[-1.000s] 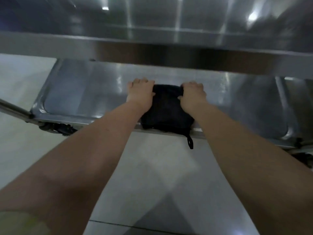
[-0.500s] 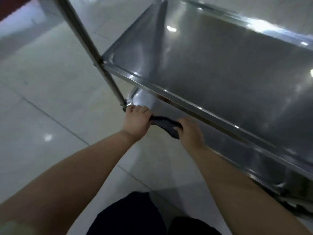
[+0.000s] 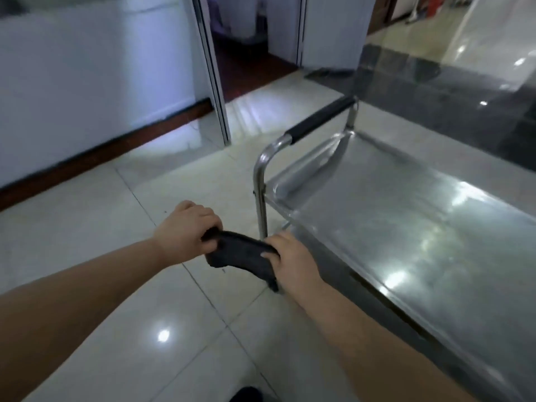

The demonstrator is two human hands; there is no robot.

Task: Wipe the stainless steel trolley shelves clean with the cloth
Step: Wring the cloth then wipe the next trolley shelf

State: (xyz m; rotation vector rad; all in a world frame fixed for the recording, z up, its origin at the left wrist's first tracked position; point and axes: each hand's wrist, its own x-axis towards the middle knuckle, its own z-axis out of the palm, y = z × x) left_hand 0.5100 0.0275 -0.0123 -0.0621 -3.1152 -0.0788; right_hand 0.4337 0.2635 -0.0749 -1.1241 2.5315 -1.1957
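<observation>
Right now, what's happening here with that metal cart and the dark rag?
A person is cleaning a stainless steel trolley. Both bare hands grip a dark cloth: the left hand bunches one end and the right hand the other. The cloth is held in the air over the tiled floor, beside the trolley's near corner post and not touching any shelf. The top shelf is bare and shiny, and the black-gripped push handle stands at its far end.

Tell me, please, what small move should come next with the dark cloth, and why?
Probably carry the dark cloth right and lay it on the top shelf. Both the left hand and right hand hold it in the air over the floor tiles, beside the trolley's corner, touching no shelf.
</observation>
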